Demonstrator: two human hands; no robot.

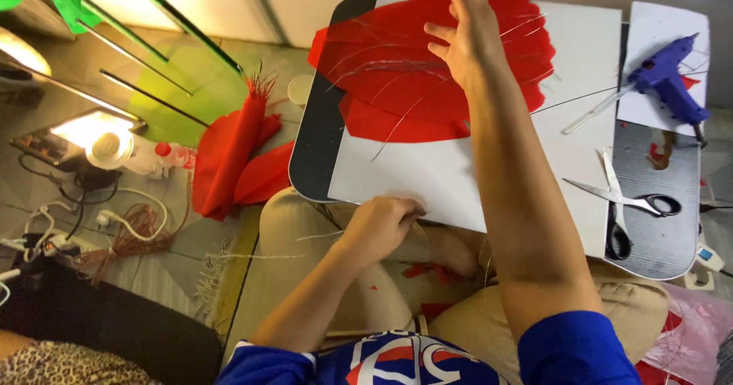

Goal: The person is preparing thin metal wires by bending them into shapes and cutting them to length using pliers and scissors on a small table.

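On the small grey lap table [317,137], a white rectangular board [427,175] carries large translucent red fabric petals [382,64] laced with thin wires. Resting flat on the petals near the table's far edge, the right hand [469,38] has its fingers spread open, gripping nothing. At the board's near edge, the left hand [379,225] is curled closed, pinching a thin pale wire [321,236]. Metal scissors [622,198] and a blue glue gun [668,76] lie to the right.

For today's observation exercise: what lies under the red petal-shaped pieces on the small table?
The red petal pieces rest on a white board, which lies on the dark table. The right hand presses on them among thin wires. Anything beneath the board is covered.
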